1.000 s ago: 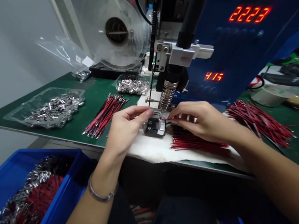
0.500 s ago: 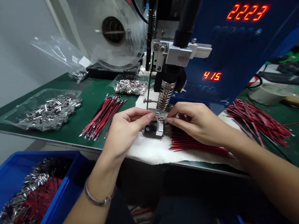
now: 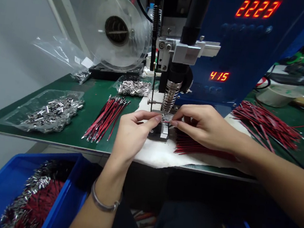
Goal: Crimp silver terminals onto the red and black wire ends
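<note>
My left hand (image 3: 136, 130) pinches at the left side of the small metal fixture (image 3: 164, 130), under the machine's spring-wrapped head (image 3: 171, 94). What its fingertips hold is too small to make out. My right hand (image 3: 202, 125) is closed at the fixture's right side, its thumb and index finger on a short red wire (image 3: 166, 122) that crosses the fixture. Below my right hand, a bundle of red wires (image 3: 189, 145) lies on the white cloth (image 3: 153, 154). Left of my hands, red and black wires with metal ends (image 3: 104, 117) rest on the green table (image 3: 95, 85).
Bags of metal parts (image 3: 56, 112) (image 3: 134, 87) lie on the left. A clear reel (image 3: 91, 23) stands behind them. The blue machine (image 3: 231, 46) shows 2223 and 415. More red wires (image 3: 268, 123) lie right. A blue bin (image 3: 69, 188) sits below the table's left edge.
The whole view has shifted slightly, with the hands and machine appearing a little farther right. Both hands stay at the fixture with nearly the same grip.
</note>
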The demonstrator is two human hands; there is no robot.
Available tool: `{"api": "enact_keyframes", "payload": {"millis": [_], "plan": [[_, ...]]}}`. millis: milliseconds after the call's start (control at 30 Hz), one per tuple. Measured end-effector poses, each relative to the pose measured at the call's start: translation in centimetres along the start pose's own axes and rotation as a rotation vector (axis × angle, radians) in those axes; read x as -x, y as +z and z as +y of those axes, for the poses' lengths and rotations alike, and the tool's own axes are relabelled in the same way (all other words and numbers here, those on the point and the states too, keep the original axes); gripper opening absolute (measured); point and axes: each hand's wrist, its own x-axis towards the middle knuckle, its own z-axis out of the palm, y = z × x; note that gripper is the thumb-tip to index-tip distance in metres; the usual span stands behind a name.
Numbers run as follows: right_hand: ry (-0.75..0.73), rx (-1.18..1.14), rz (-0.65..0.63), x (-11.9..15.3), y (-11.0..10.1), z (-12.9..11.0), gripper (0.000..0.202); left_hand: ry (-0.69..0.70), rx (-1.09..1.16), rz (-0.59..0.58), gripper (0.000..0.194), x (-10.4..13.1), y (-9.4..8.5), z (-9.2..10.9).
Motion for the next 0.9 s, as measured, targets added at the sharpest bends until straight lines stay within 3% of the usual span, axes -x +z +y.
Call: {"api": "enact_keyframes", "payload": {"millis": [367,900], "plan": [[0.035,0.016,0.074,-0.09,0.19,-0.3,0.009,0.015,-0.077,0.045,0.018,0.12,0.02,0.15],[0.035,0.004,0.063,0.06,-0.23,-0.35,0.007,0.009,-0.079,0.068,0.021,0.31,-0.03,0.01]]}}
